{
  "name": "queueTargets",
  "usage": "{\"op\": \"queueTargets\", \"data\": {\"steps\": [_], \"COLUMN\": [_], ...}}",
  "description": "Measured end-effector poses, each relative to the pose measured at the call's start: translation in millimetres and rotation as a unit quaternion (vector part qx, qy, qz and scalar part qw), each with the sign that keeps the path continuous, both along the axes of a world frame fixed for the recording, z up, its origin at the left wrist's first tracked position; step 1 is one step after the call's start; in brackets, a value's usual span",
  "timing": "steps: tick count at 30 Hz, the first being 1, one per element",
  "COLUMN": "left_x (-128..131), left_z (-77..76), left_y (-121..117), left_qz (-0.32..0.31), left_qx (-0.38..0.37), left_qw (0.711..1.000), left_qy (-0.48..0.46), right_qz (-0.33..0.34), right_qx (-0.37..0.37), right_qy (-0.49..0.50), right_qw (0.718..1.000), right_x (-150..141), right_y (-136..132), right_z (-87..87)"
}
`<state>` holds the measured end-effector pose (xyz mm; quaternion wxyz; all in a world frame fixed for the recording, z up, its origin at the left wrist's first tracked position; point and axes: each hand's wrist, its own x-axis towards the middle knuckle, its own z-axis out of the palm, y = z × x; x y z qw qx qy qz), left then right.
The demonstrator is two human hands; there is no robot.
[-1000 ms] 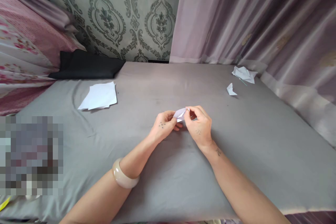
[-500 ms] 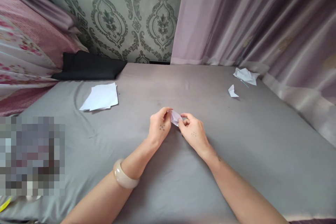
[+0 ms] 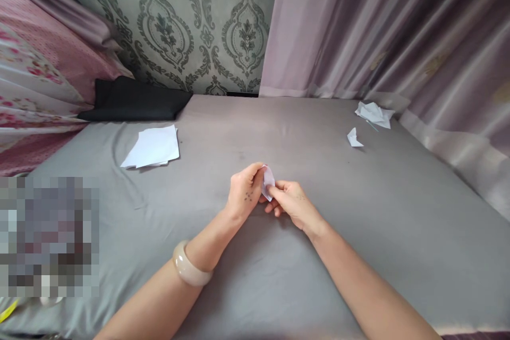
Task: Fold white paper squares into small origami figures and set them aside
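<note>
A grey cloth surface (image 3: 255, 287) spans the foreground. Above it, the left hand (image 3: 242, 191) and right hand (image 3: 298, 205) pinch a small folded paper (image 3: 268, 178); it appears partly shaped, but fingers mask some folds, so completeness is unconfirmed. Beyond: flat white sheets (image 3: 156, 146), left; folded white piece (image 3: 353, 138), right. Farther: paper heap (image 3: 374, 114), right; black cloth (image 3: 137, 102), left; patterned wall (image 3: 207, 26).

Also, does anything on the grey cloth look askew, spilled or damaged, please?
I see no clear spill or damage. Only slightly untidy: the white paper stack on the left has uneven edges, the white papers at the far right lie jumbled, and the grey cloth is creased on the left.
</note>
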<state>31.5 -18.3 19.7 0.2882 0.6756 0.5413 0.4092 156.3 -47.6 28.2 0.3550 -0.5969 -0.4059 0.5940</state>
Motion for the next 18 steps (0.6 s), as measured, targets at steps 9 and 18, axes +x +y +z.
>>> {"op": "queueTargets", "data": {"steps": [9,18], "left_x": [-0.1,0.9], "left_z": [2.4,-0.4], "left_y": [0.4,0.0], "left_qz": [0.023,-0.007], "left_qx": [0.037,0.019], "left_qw": [0.999,1.0], "left_qy": [0.001,0.005], "right_qz": [0.007,0.016], "right_qx": [0.078,0.187], "right_qy": [-0.071,-0.234], "right_qw": [0.994,0.954], "right_x": [-2.6,-3.3], "right_y": [-3.8,-9.2], "right_z": [-4.3,-1.2]}}
